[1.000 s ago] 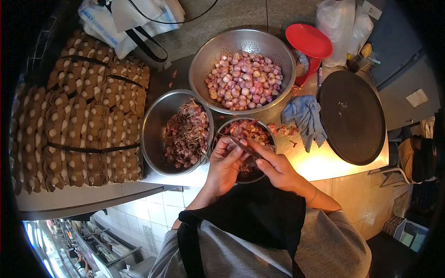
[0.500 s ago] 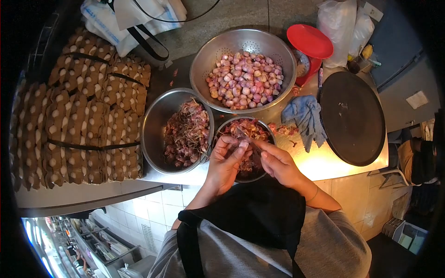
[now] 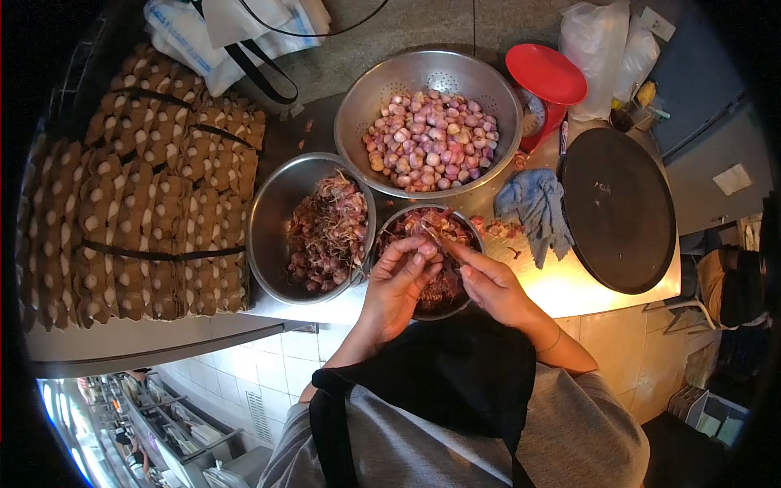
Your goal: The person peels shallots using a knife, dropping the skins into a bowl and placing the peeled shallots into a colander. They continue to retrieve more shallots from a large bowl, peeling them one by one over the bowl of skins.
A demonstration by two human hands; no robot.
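My left hand [image 3: 394,285] is closed, pinching a shallot [image 3: 428,248] between thumb and fingers. Held in my right hand [image 3: 494,286] is a small knife [image 3: 440,238], its thin blade close to the shallot; most of its handle is hidden by the fingers. Both hands are over a small metal bowl [image 3: 480,230] of papery shallot skins [image 3: 431,220]. To the left, a deeper metal bowl [image 3: 259,220] contains unpeeled shallots [image 3: 325,244] with dry roots and stalks. Behind the hands, a large perforated colander [image 3: 346,134] holds many peeled pink shallots [image 3: 431,140].
Strapped egg trays [image 3: 134,211] are stacked at left. On the right are a blue cloth [image 3: 533,207], a round black tray [image 3: 620,211] and a red scale [image 3: 549,77]. Plastic bags [image 3: 594,53] stand behind. Loose skins [image 3: 498,228] lie on the metal table [image 3: 561,285].
The knife blade has swung to the right, and the shallot shows more plainly in my left fingers. My right hand has shifted slightly. The bowls and colander stay in place.
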